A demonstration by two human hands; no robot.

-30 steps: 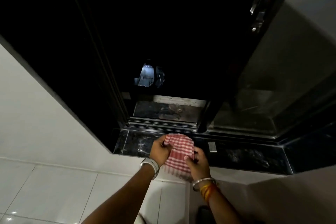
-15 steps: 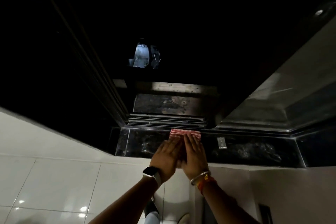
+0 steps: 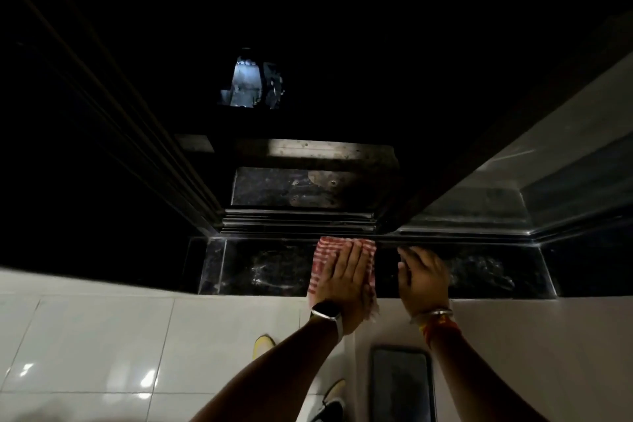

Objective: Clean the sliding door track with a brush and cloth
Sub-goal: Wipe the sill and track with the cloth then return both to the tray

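A: Where the dark stone sill [image 3: 267, 267] meets the white wall, the left hand [image 3: 344, 276] lies flat, fingers straight and together, palm pressed onto a red-and-white checked cloth [image 3: 323, 255]. It grips nothing; it only pins the cloth against the stone.

B: And the cloth itself?

A: Spread under that palm, its far edge poking out past the fingertips, just short of the sliding door track [image 3: 298, 219]. Its near edge hangs over the sill's lip below the wrist, beside a watch [image 3: 327, 312].

B: Right hand?

A: The right hand [image 3: 423, 272] sits just beside the left, apart from the cloth. Fingers loosely spread and slightly curled, tips resting on the sill near the door frame's bottom rail [image 3: 479, 233]. Whether anything sits beneath its palm cannot be told. Bangle and coloured threads [image 3: 436, 319] on the wrist.

B: Brush?

A: None made out. Beyond both hands the track's ridges run left to right; further out, all dark. Below the forearms, glossy white tiles [image 3: 96, 346], a yellow shoe tip [image 3: 262, 344] and a dark mat [image 3: 400, 384].
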